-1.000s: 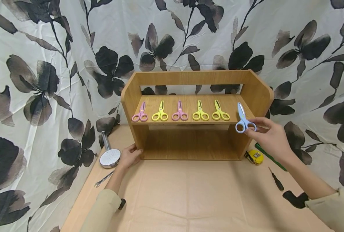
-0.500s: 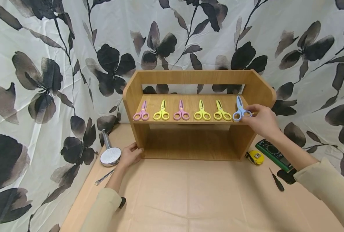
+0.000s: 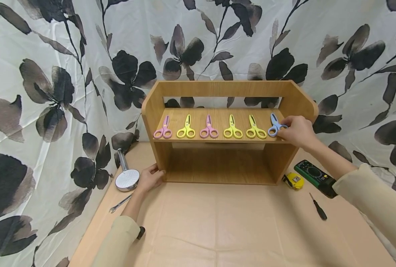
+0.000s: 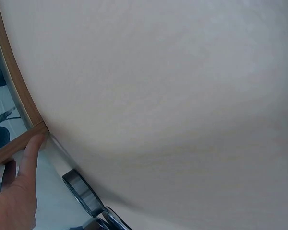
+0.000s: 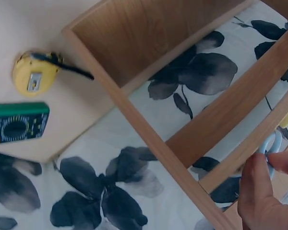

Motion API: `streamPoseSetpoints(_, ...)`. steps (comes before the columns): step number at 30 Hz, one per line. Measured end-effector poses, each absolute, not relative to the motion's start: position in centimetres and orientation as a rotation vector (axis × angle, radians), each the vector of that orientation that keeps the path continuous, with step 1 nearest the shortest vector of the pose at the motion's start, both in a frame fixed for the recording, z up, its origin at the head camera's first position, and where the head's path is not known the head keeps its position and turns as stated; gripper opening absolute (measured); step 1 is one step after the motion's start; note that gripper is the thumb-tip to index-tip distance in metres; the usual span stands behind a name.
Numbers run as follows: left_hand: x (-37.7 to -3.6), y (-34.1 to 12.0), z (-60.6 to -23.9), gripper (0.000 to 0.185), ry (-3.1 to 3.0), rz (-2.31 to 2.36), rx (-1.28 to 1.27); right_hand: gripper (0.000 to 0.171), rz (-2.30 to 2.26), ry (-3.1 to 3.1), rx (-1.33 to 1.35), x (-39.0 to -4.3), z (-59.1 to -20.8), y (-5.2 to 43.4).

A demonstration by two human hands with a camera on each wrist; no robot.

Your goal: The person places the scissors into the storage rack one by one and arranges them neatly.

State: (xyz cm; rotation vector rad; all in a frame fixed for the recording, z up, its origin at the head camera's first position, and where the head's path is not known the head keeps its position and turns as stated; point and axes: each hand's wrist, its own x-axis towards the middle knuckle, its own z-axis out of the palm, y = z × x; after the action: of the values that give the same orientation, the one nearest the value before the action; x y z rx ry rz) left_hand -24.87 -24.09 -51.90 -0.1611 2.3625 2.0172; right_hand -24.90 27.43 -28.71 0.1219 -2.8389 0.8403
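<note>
Blue scissors (image 3: 275, 125) lie at the right end of the upper board of a wooden shelf (image 3: 218, 141). My right hand (image 3: 298, 129) pinches their handle loops; in the right wrist view, thumb and finger meet at the pale-blue loop (image 5: 273, 141). Left of them, in a row with blades pointing back, are yellow scissors (image 3: 256, 127), more yellow scissors (image 3: 232, 127), pink scissors (image 3: 209, 127), yellow scissors (image 3: 186, 127) and pink scissors (image 3: 162, 128). My left hand (image 3: 150, 178) holds the shelf's lower left front corner, with a digit on its edge in the left wrist view.
Left of the shelf lie a shower head (image 3: 127, 180) and a wrench (image 3: 120, 203). On the right are a yellow tape measure (image 3: 294, 181), a green multimeter (image 3: 314, 177) and a black screwdriver (image 3: 319, 209). Floral cloth (image 3: 218, 44) hangs behind.
My right hand has carried the blue scissors from in front of the upper board back onto it, beside the last yellow pair. My left hand stays at the shelf corner.
</note>
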Motion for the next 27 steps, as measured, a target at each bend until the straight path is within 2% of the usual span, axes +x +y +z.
streamPoseSetpoints(4, -24.9, -24.1, -52.0, 0.062, 2.353, 2.018, -0.167, 0.041, 0.723, -2.899, 0.161, -25.3, -28.0, 27.4)
streamPoseSetpoints(11, -24.9, -24.1, -52.0, 0.062, 2.346, 2.037, -0.15, 0.012, 0.648, -2.962, 0.208, -25.9, -27.0, 26.7)
streamPoseSetpoints(21, -24.9, -24.1, -51.7, 0.062, 2.341, 2.032, -0.153, 0.026, 0.453, -3.118, 0.232, -26.5, -25.5, 25.9)
streamPoseSetpoints(27, -24.9, -24.1, -51.7, 0.063, 2.351, 2.016, -0.145, 0.021, 0.335, -3.176, 0.199, -26.6, -25.1, 25.6)
